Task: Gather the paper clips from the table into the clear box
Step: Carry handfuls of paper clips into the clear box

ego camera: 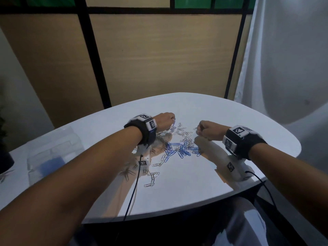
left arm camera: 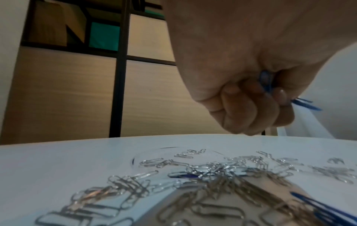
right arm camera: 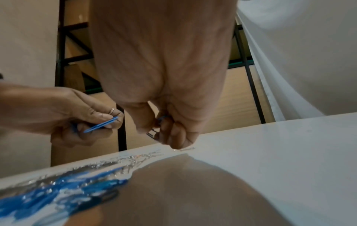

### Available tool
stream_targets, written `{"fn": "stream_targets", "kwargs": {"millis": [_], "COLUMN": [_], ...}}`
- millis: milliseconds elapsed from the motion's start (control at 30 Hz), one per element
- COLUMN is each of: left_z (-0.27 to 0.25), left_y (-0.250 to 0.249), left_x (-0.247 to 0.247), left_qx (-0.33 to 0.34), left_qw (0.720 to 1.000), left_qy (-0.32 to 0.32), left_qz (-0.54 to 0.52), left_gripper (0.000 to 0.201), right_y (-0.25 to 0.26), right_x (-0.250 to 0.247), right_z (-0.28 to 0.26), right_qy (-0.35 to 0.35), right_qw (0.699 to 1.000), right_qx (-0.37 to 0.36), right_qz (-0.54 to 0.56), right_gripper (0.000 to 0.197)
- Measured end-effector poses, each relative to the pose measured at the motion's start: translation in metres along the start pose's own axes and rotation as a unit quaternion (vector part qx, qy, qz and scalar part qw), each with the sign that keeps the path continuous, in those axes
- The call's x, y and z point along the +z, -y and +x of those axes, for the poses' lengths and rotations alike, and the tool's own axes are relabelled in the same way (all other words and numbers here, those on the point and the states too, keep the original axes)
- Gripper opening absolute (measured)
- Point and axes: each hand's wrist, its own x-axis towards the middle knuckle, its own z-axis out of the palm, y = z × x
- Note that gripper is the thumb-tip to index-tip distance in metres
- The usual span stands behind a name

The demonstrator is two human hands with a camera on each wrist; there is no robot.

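Observation:
Silver and blue paper clips (ego camera: 181, 144) lie scattered across the middle of the white table (ego camera: 230, 118). My left hand (ego camera: 166, 119) hovers over the pile's far left edge, fingers curled round blue paper clips (left arm camera: 267, 83) that stick out past the thumb. My right hand (ego camera: 204, 129) is fisted just above the table at the pile's right edge, gripping a few clips (right arm camera: 157, 126), silver and blue. The clear box (ego camera: 53, 153) stands at the table's left side, with something blue inside; both hands are well away from it.
A dark pot (ego camera: 5, 157) sits at the far left edge, with a few stray clips (ego camera: 5, 175) beside it. A wooden panelled partition (ego camera: 159, 55) with black frames rises behind the table. White cloth (ego camera: 287, 68) hangs at the right. Cables (ego camera: 133, 189) trail from both wrist cameras.

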Motion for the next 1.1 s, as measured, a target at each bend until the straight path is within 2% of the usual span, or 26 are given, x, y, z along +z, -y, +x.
{"fn": "stream_targets", "kwargs": {"millis": [100,233,300,433,500,567,633,700,800,867,967,1100], "left_z": [-0.006,-0.015,-0.019,-0.022,-0.022,-0.023,-0.024,-0.026,-0.034,-0.046,-0.072,-0.126], "left_y": [0.010,0.016,0.016,0.018,0.019,0.020,0.023,0.028,0.035,0.040,0.056,0.091], "left_x": [-0.007,-0.008,-0.007,-0.005,-0.005,-0.005,-0.005,-0.006,-0.011,-0.019,-0.040,-0.077], "left_qx": [-0.010,-0.031,-0.033,-0.093,-0.094,-0.072,-0.051,-0.046,-0.055,-0.068,-0.094,-0.149], "left_qw": [0.999,0.999,0.998,0.981,0.978,0.982,0.988,0.991,0.994,0.994,0.990,0.984], "left_qy": [-0.001,0.010,0.008,-0.019,-0.034,-0.041,-0.033,-0.007,0.033,0.053,0.083,0.068], "left_qz": [-0.031,-0.041,-0.053,-0.171,-0.186,-0.168,-0.143,-0.123,-0.092,-0.059,-0.069,-0.075], "left_gripper": [0.014,0.022,0.023,0.029,0.034,0.040,0.040,0.031,0.019,0.014,0.012,0.014], "right_y": [0.008,0.021,0.027,0.041,0.047,0.050,0.049,0.050,0.054,0.059,0.066,0.091], "right_x": [0.001,0.006,0.014,0.027,0.032,0.036,0.042,0.047,0.047,0.043,0.033,0.023], "right_z": [-0.001,0.002,0.005,0.010,0.013,0.014,0.015,0.014,0.014,0.013,0.012,0.010], "right_qy": [-0.027,0.002,0.012,0.013,0.023,0.021,0.006,0.007,0.012,0.002,-0.029,-0.069], "right_qw": [0.999,0.997,0.995,0.991,0.995,0.998,0.971,0.954,0.948,0.951,0.962,0.967], "right_qx": [-0.026,-0.034,-0.026,0.000,0.000,-0.023,-0.050,-0.070,-0.080,-0.089,-0.106,-0.157], "right_qz": [0.024,0.065,0.098,0.136,0.097,-0.056,-0.234,-0.292,-0.309,-0.296,-0.250,-0.186], "right_gripper": [0.016,0.038,0.043,0.040,0.034,0.030,0.038,0.038,0.032,0.026,0.023,0.027]}}
